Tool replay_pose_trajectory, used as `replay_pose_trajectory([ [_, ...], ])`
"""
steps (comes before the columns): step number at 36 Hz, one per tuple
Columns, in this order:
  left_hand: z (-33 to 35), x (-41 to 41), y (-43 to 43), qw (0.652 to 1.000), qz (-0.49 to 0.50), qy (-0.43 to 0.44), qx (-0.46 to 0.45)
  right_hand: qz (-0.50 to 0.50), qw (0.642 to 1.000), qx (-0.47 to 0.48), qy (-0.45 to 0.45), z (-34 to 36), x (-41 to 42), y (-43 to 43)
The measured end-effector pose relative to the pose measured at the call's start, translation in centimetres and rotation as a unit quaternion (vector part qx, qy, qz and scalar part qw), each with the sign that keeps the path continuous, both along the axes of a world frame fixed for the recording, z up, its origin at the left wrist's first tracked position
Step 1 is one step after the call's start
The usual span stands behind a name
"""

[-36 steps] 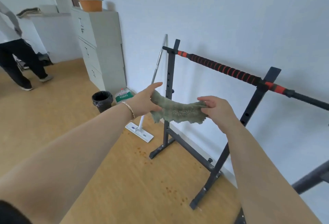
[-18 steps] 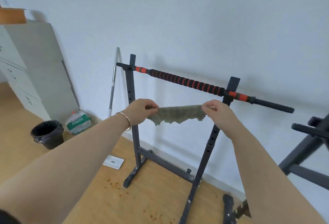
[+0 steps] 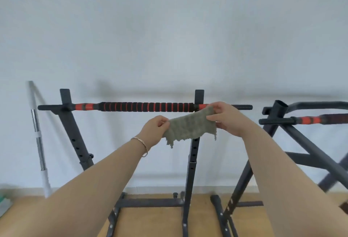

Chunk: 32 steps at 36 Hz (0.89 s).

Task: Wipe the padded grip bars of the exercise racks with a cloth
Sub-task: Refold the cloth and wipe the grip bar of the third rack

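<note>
Since half a second ago I face the rack (image 3: 193,159) squarely, and my left hand (image 3: 156,132) and right hand (image 3: 226,118), each pinching an end of the green cloth (image 3: 190,127), have lifted it before the padded bar (image 3: 143,107)'s right end, contact unclear.

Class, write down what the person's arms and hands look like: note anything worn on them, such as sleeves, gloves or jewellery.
No sleeves show: both arms are bare to the picture's edge. The left hand and the right hand wear no gloves, and no rings can be seen. A thin, gold-toned bangle circles the left wrist; the right wrist wears nothing.
</note>
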<state>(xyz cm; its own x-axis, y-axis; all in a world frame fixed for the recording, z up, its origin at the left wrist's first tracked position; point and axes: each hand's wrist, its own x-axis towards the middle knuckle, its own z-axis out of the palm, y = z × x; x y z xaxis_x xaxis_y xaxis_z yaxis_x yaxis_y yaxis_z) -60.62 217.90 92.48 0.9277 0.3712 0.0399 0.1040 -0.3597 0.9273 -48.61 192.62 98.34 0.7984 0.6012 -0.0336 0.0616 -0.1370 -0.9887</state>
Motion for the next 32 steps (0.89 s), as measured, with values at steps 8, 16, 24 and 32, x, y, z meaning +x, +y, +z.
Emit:
replay_pose_trajectory([
  [8,-0.8,5.7,-4.7,0.994,-0.102,0.010,0.028,-0.120,0.982,-0.098,-0.106,2.1,2.0,-4.4],
  [16,-0.4,11.5,-10.3,0.986,-0.126,0.051,0.093,-0.167,0.948,-0.197,-0.186,4.4,7.2,-7.4],
  [24,-2.0,17.4,-14.7,0.986,-0.089,0.098,0.102,-0.143,0.931,-0.229,-0.244,4.9,14.9,-7.9],
  [32,-3.3,19.9,-15.8,0.983,-0.049,0.129,0.119,-0.052,0.915,-0.294,-0.272,4.2,20.3,-5.4],
])
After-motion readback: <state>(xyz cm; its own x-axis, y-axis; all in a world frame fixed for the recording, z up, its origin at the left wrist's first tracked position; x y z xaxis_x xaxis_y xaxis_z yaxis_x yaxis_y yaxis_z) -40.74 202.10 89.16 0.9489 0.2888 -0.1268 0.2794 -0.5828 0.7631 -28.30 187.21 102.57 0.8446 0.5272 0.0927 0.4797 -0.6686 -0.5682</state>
